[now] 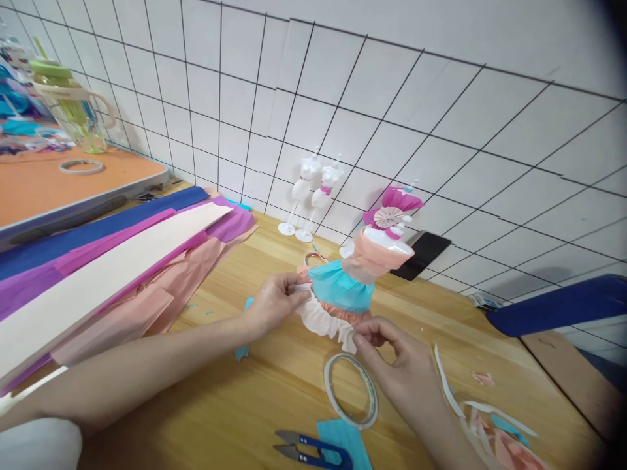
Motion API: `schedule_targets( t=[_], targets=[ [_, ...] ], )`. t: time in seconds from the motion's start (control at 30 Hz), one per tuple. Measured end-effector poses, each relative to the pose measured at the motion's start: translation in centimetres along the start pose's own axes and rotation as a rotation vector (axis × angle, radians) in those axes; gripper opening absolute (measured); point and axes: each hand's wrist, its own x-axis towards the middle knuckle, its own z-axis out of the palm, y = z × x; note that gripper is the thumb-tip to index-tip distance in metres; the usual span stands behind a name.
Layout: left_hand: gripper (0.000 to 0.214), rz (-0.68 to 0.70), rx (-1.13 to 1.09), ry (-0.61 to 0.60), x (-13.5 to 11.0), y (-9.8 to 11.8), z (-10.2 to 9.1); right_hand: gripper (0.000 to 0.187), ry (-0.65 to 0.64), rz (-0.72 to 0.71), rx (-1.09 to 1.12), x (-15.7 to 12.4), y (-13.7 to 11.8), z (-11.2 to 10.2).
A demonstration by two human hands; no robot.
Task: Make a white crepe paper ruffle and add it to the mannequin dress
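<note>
A small white doll mannequin (399,245) leans to the right, dressed in a peach bodice (365,251) and a layered skirt of turquoise crepe paper (343,285) over peach. Along the skirt's lower edge runs a gathered, pale pink ruffle strip (326,321). My left hand (274,297) pinches the strip's left end beside the hem. At its right end, the thumb and fingers of my right hand (392,349) pinch the ruffle. Just below it, a roll of tape (351,390) lies flat on the table, with blue thread snips (313,450) and a turquoise paper piece (345,440) nearer to me.
Long crepe paper sheets (112,274) cover the left side. Bare mannequins (306,189), another with a magenta paper top (394,205) and a black phone (426,254) are by the wall. Paper scraps (509,444) lie at right; a bottle (68,108) stands on an orange board (98,186).
</note>
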Motion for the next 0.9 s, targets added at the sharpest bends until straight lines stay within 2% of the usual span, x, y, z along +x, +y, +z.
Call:
schedule_targets(
  t=[0.2, 0.4, 0.73, 0.9],
  targets=[
    [0.008, 0.091, 0.046, 0.031, 0.7, 0.6, 0.2, 0.012, 0.071, -0.073, -0.099, 0.2, 0.6, 0.2],
    [0.009, 0.120, 0.081, 0.058, 1.1, 1.5, 0.2, 0.013, 0.148, -0.055, -0.153, 0.4, 0.7, -0.4],
    [0.006, 0.125, 0.095, -0.027, 2.2, 2.1, -0.7, 0.016, 0.132, 0.097, -0.038, 1.2, 0.2, -0.5],
    [0.005, 0.101, 0.117, -0.082, 2.6, 1.8, -1.0, 0.016, 0.116, 0.084, -0.072, 1.2, 0.2, -0.4]
  ],
)
